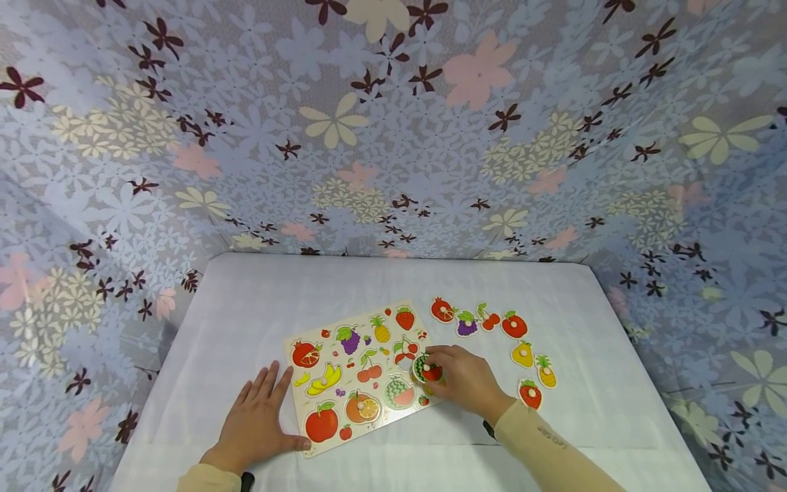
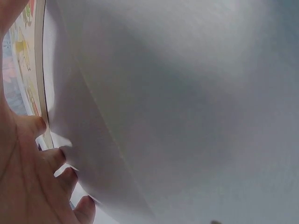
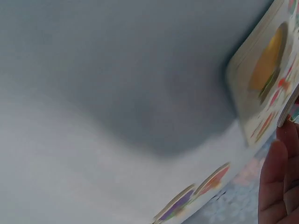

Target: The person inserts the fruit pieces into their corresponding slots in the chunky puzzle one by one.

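Observation:
A wooden fruit puzzle board point(image 1: 338, 437) lies tilted on the white table, with fruit pictures across it. My left hand point(image 1: 255, 418) rests at its left side, fingers spread, the thumb on the near left corner. The left wrist view has the left hand point(image 2: 28, 172) beside the board's edge. Over the board's right part, my right hand point(image 1: 464, 379) pinches a watermelon puzzle piece point(image 1: 424, 369). Left of that piece is the printed watermelon space point(image 1: 399, 392). An orange piece point(image 1: 363, 408) with a white knob sits on the board's near side.
Loose knobbed pieces curve along the table's right side: pomegranate point(image 1: 442, 310), grapes point(image 1: 466, 324), cherries point(image 1: 489, 320), tomato-like red fruit point(image 1: 514, 325), pear-like yellow fruit point(image 1: 522, 354), pineapple point(image 1: 545, 372) and strawberry point(image 1: 530, 394). A flowered cloth point(image 1: 393, 137) hangs behind the table.

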